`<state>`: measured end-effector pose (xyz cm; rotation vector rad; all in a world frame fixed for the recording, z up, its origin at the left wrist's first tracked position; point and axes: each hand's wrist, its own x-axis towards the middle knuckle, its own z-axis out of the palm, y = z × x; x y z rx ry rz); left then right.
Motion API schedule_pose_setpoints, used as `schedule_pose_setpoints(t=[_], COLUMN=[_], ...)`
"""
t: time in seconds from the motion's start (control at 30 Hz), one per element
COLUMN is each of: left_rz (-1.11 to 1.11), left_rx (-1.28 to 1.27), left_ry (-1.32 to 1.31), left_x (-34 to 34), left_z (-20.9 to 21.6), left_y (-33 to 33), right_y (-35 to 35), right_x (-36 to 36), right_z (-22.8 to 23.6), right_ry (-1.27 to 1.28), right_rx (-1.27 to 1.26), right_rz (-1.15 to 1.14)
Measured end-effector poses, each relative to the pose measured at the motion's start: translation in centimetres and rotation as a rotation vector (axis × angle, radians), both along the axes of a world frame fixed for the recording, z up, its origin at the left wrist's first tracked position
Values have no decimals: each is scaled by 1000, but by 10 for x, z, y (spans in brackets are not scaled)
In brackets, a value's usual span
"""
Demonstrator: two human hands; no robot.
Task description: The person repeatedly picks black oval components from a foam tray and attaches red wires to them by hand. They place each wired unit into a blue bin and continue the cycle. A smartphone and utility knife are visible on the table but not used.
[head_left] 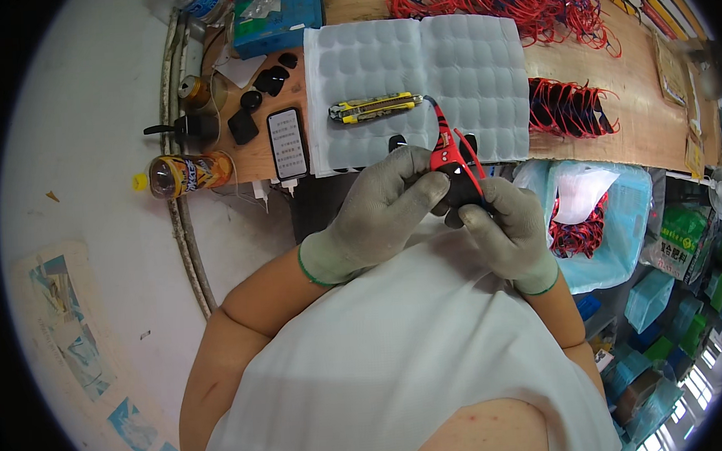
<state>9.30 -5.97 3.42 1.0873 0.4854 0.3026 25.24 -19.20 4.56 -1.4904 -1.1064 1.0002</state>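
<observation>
Both my hands wear grey gloves with green cuffs and meet at the front edge of a grey padded mat (360,58). Between them is a pair of red-and-black sunglasses (447,154), seen edge-on with its slim red temples pointing away from me. My left hand (388,204) pinches the frame from the left, thumb on the dark lens part. From the right, my right hand (504,230) grips the dark lower part with thumb and fingers. A yellow utility knife (375,108) lies on the mat just beyond. Fingers hide much of the sunglasses.
Left of the mat are a phone (289,143), loose dark lenses (272,80), a drink bottle (191,174) and a blue box (277,19). Red frames pile up (496,6) at the back; a row of sunglasses (571,108) lies right. A lined blue bin (615,245) stands below.
</observation>
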Motion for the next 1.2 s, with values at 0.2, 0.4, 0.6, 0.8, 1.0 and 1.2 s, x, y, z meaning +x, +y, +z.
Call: schedule_pose_setpoints(t=[0.2, 0.4, 0.6, 0.8, 1.0, 1.2], left_rz=[-47, -4, -148, -140, -179, -158], left_rx=[405, 327, 654, 805, -83, 66], left_ry=[91, 121, 14, -118, 17, 100], left_x=[-11, -11, -10, 13, 79, 146], left_z=[-2, 3, 18, 30, 10, 4], left_y=[19, 28, 53, 57, 44, 36], right_y=[20, 32, 37, 37, 35, 23], right_x=[-30, -44, -52, -31, 19, 95], right_z=[-17, -19, 14, 15, 0, -10], right_ry=[25, -62, -309, -365, 706, 866], right_rx=[13, 35, 187, 306, -2, -172], right_rz=[-234, -282, -339, -308, -409, -298])
